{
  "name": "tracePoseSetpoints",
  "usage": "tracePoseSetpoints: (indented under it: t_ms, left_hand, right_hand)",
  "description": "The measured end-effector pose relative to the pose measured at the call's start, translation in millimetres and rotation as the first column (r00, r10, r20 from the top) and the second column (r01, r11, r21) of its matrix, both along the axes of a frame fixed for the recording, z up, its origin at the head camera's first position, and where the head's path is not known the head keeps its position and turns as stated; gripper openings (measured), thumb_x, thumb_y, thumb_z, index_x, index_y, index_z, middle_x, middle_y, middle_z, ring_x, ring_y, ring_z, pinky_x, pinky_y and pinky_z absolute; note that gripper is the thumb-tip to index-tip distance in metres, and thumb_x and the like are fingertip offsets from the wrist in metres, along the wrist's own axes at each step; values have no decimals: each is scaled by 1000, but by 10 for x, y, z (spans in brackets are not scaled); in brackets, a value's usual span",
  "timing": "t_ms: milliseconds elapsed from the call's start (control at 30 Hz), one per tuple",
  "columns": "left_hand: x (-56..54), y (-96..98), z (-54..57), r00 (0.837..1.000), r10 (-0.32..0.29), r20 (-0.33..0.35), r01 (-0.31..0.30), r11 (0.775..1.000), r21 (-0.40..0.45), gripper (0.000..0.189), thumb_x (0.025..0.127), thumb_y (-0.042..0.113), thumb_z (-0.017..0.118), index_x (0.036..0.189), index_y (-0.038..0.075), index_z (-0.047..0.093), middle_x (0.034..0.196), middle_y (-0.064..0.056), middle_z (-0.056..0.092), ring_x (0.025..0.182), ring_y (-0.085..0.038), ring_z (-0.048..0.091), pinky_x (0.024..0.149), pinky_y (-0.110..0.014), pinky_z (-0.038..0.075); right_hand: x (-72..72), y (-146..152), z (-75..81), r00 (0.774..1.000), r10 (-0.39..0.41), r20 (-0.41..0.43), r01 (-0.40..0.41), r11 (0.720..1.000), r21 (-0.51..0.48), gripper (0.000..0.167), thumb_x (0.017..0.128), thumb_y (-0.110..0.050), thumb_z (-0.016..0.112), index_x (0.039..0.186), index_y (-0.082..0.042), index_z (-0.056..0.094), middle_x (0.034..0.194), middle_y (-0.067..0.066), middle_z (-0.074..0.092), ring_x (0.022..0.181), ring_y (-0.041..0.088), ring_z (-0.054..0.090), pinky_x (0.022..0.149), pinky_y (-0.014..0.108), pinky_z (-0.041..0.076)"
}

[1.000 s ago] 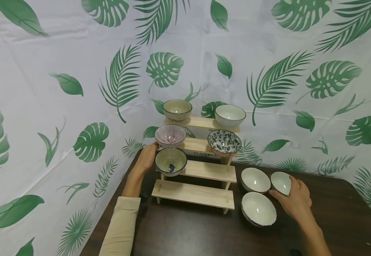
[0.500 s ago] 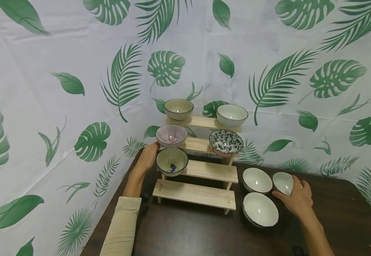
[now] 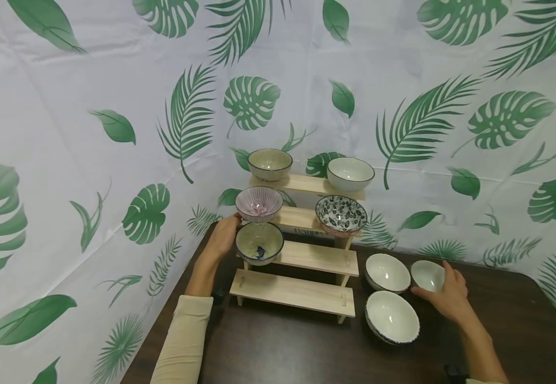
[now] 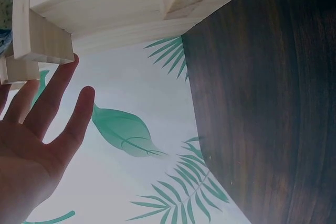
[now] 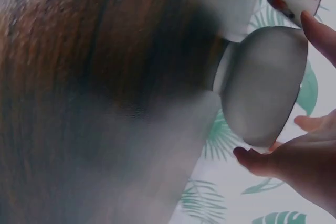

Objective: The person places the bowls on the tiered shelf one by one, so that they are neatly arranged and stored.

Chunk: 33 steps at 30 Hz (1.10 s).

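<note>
My left hand (image 3: 222,234) is at the left end of the stepped wooden stand (image 3: 292,290). In the left wrist view its spread, straight fingers (image 4: 58,93) reach up to the ends of the boards. In the head view its fingertips come right beside the pink striped bowl (image 3: 258,204), just above the bowl with a blue motif (image 3: 259,242). At the right, my right hand (image 3: 452,298) spans a small white bowl (image 3: 427,275) with thumb and fingers at opposite sides of the rim. The right wrist view shows its plain outer side (image 5: 268,82).
A speckled bowl (image 3: 270,164) and a pale bowl (image 3: 351,174) stand on the top step, a black-and-white floral bowl (image 3: 341,214) one step below. Two white-lined bowls (image 3: 388,272) sit left of the small bowl on the dark table (image 3: 316,352). Leaf-printed cloth (image 3: 335,128) rises behind.
The right hand's fingers have shifted slightly right, so more of the small white bowl shows. The left hand keeps its place at the stand. The head view has drifted a little.
</note>
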<state>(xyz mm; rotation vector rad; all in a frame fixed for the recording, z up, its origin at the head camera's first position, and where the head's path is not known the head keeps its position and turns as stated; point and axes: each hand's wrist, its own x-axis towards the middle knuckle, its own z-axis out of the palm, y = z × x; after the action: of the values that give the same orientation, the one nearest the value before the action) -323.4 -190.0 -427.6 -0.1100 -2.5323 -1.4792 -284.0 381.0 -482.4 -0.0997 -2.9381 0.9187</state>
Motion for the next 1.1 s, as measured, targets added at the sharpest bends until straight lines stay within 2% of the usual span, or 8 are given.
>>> tracePoseSetpoints:
  t_ms: [167,333,433,500,733,800,933,1100]
  left_hand:
    - [6,15,4,1000,-12,-2,12,1000,9,51,106,26,30,123,-3,68,138,-19,66,131,-37,60,111,-54,46]
    - [5,24,-3,1000,-15,1,15,1000,15,48,107,26,29,113,-1,68,136,-19,67,129,-36,61,110,-54,47]
    - [3,26,-8,1000,-3,13,3,1000,8,45,107,27,30,103,-1,66,130,-18,68,122,-34,62,106,-53,48]
    - [1,25,-10,1000,4,18,-4,1000,-1,45,106,27,30,103,0,65,129,-18,68,121,-33,62,105,-53,48]
    - [12,45,21,999,9,49,-9,1000,1,52,105,29,32,128,0,68,141,-18,64,133,-38,59,112,-53,46]
    - [16,44,21,999,3,45,-3,1000,0,52,105,28,32,128,-1,67,141,-19,64,133,-39,59,112,-54,46]
    - [29,24,9,999,-18,39,18,1000,9,54,106,27,30,139,-3,61,147,-21,59,137,-41,56,115,-54,44]
    - [29,2,1,999,-24,42,23,999,28,57,107,27,27,143,-5,56,150,-22,55,139,-41,53,116,-55,43]
  right_hand:
    - [-23,96,-11,999,33,15,-33,999,13,117,84,-35,82,158,13,5,150,53,12,132,73,19,96,82,29]
    - [-49,211,-10,994,71,88,-75,996,47,118,86,-47,78,160,9,5,149,56,11,131,76,20,93,83,34]
    - [-61,242,-64,991,67,114,-71,997,35,118,86,-49,77,160,9,5,150,56,9,131,75,19,92,82,35]
    - [-63,244,-117,994,48,98,-50,998,24,116,86,-47,77,160,9,7,150,55,9,131,74,20,91,80,36]
    - [21,182,-194,996,-75,-44,74,997,-19,104,82,-33,81,155,10,21,146,52,22,132,70,22,92,74,33]
    - [56,168,-183,991,-111,-74,109,994,-27,103,80,-31,82,154,10,23,145,52,23,132,70,22,93,75,32]
    - [121,154,-123,981,-168,-95,164,985,-45,103,79,-31,82,155,8,24,146,52,21,133,69,23,93,75,34]
    - [199,93,5,971,-208,-119,200,977,-74,103,82,-35,82,157,5,25,148,48,20,132,65,27,92,73,37]
